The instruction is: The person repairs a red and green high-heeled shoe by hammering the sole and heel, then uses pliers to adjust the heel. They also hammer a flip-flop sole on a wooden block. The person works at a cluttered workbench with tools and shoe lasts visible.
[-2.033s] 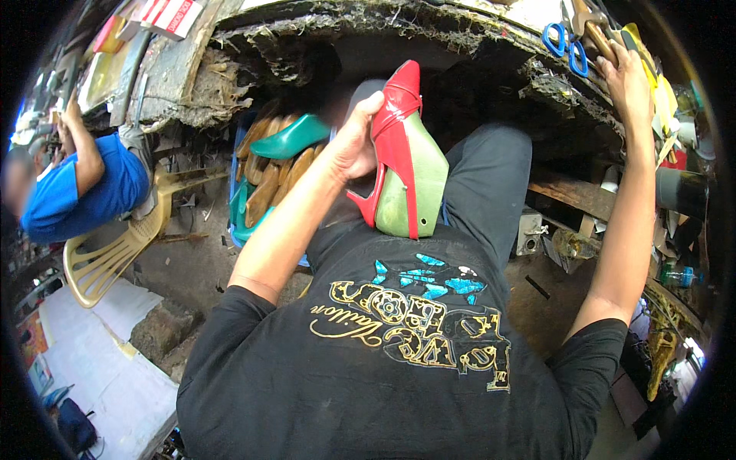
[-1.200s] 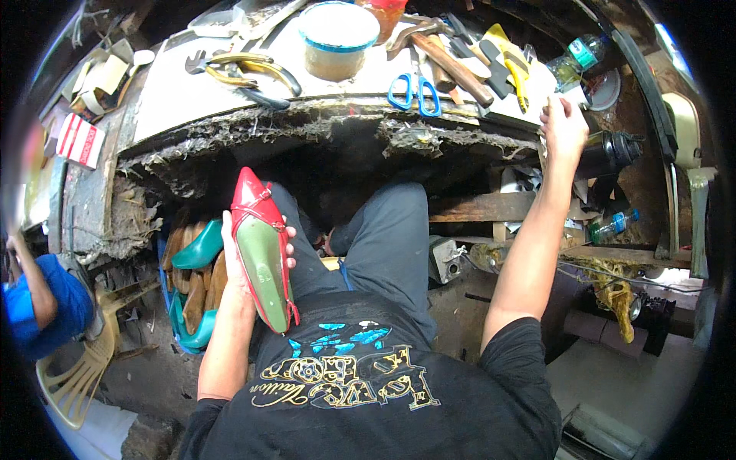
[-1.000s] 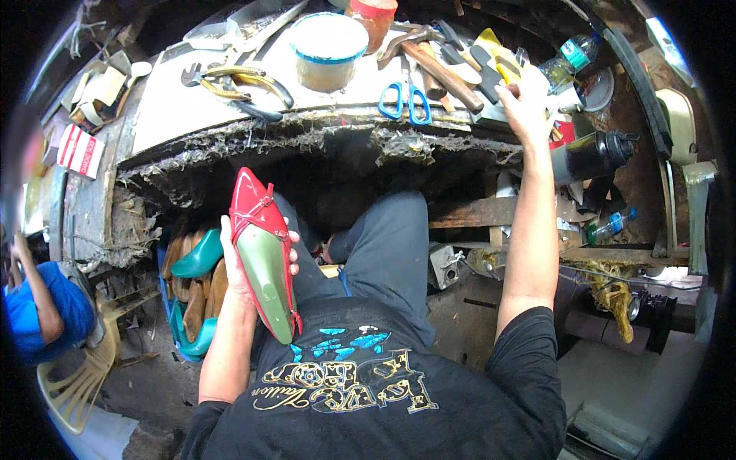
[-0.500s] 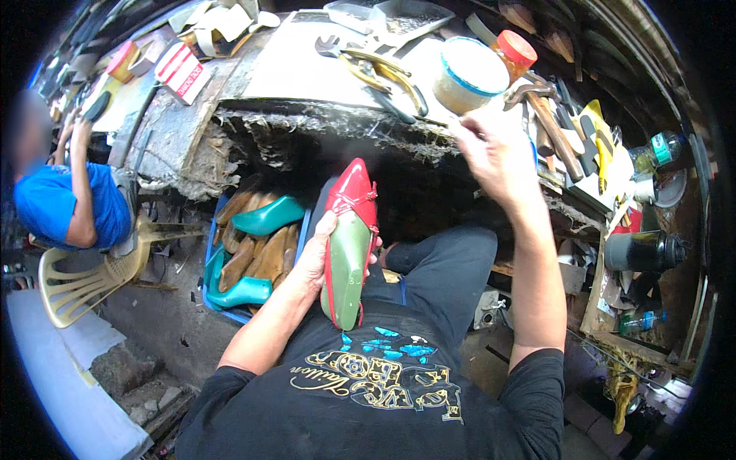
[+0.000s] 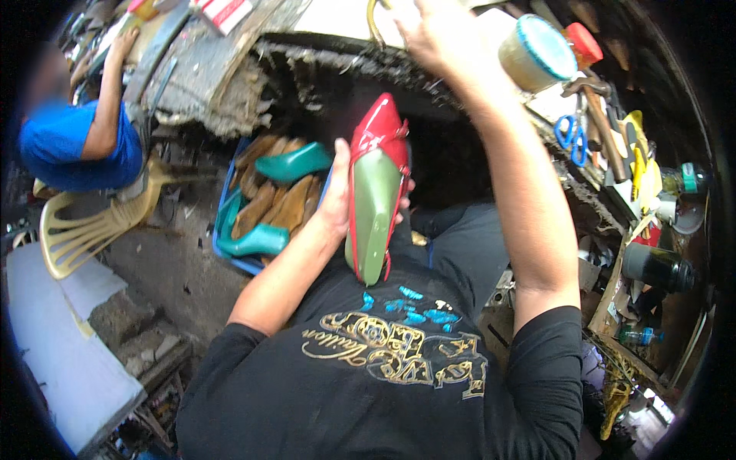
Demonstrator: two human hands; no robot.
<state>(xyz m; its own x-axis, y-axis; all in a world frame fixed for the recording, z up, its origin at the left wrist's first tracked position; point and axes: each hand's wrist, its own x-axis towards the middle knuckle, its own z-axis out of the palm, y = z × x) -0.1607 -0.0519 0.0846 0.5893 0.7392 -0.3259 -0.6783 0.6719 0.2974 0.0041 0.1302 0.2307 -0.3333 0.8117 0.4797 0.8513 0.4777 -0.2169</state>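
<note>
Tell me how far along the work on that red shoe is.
Done: the red shoe shows a green sole in place. In hand: the left hand holds it sole-up, while the right hand reaches onto the workbench. Left: I see no tool on the shoe yet.

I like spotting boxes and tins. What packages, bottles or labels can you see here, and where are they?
Flat packet: top edge of the bench, red and white, rectangular.
Round tin: on the bench beside the right hand, cream sides, blue-rimmed lid.
Dark canister: far right, cylinder lying on its side.
Small bottle: lower right, clear with a green label band.
</note>
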